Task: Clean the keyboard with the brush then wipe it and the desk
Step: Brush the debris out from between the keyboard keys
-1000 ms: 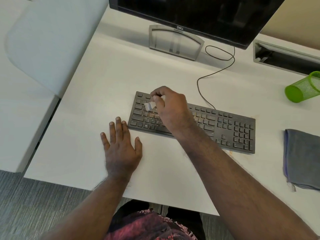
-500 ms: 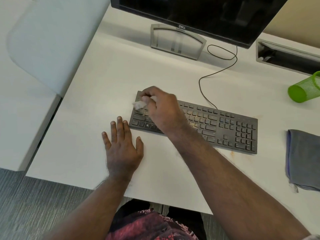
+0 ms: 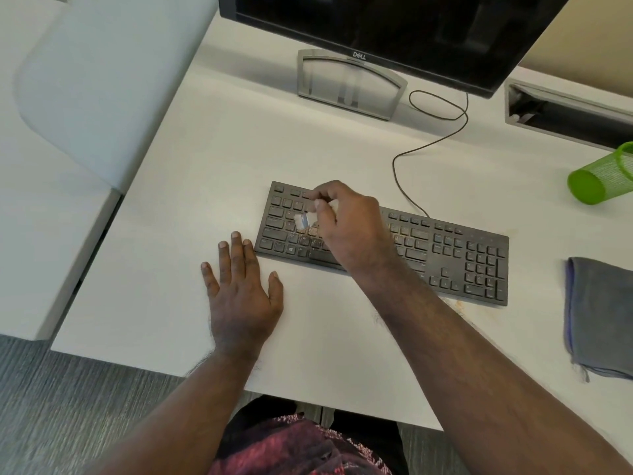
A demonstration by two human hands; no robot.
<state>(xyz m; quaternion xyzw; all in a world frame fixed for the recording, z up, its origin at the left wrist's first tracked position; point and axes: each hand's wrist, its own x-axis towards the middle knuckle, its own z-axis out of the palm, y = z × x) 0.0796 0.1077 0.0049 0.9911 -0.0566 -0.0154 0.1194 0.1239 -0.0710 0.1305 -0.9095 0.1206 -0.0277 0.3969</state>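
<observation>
A black keyboard lies across the middle of the white desk, with brownish crumbs on its left and middle keys. My right hand hovers over the keyboard's left half and pinches a small white brush, whose bristles touch the keys. The brush is blurred. My left hand rests flat on the desk just left of the keyboard's front corner, fingers straight. A grey cloth lies folded at the right edge of the desk.
A Dell monitor on a grey stand is behind the keyboard, its cable looping across the desk. A green mesh cup lies on its side at the right. A grey cable tray sits at back right. Crumbs mark the desk.
My right hand swept the brush to the keyboard's left edge, then back right and down onto the middle-left keys. My left hand has stayed flat in place.
</observation>
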